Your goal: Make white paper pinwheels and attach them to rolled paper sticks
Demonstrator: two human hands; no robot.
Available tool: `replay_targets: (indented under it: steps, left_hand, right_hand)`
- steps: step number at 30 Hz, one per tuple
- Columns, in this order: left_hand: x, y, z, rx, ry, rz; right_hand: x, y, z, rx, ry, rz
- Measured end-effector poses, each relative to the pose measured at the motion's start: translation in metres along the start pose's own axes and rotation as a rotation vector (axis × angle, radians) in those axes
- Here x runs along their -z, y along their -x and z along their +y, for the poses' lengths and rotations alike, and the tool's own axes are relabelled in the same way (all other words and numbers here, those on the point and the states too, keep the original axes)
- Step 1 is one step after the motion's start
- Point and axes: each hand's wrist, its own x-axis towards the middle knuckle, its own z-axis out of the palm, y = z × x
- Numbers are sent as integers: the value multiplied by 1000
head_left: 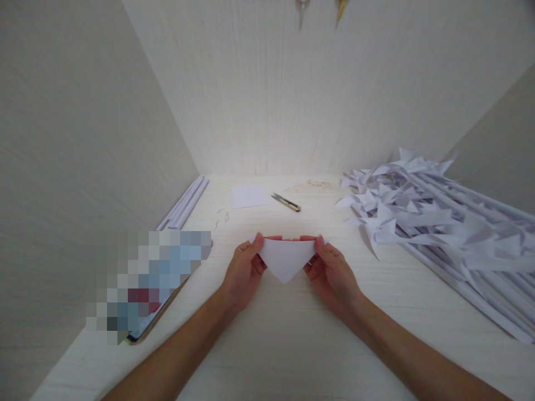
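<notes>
Between my two hands is a sheet of white paper (286,259), folded into a triangle whose point faces down toward me. My left hand (246,270) pinches its left corner, thumb on top and fingers behind. The right corner is gripped the same way by my right hand (330,270). Some fingertips show along the paper's straight upper edge; the rest of the fingers are partly hidden behind it. Beyond the hands lie small thread snips (286,202) and a flat white paper sheet (248,196).
White paper pinwheels (388,206) with rolled paper sticks are heaped at the right. Several rolled paper tubes (184,205) lean by the left wall. A blurred-out flat device (159,289) stands at the left. Panels enclose the pale tabletop (267,356).
</notes>
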Motion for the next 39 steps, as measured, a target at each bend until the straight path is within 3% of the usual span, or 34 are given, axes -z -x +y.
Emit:
replay_targets:
  steps: [7,15,19,24,29,34,39]
  left_hand:
    - [-2,1,0,224,224,55]
    - [0,0,-2,110,181,33]
    - [8,-4,-1,-25,-60,51]
    - [14,-4,4,-70,-605,-69]
    - [2,3,-6,-116,-782,-274]
    - [-1,5,-13,-214,-865,-268]
    - [6,8,-9,-189,-931,-248]
  right_hand:
    - [3,-3,1,-122,-60,-72]
    - [4,-2,1,-156,-126,-35]
    - [9,-8,-4,-19,2,23]
    - [19,-13,-13,378,491,131]
    - [10,2,-7,539,835,-56]
    - [8,4,-2,523,847,-105]
    - [21,-16,-28,506,558,198]
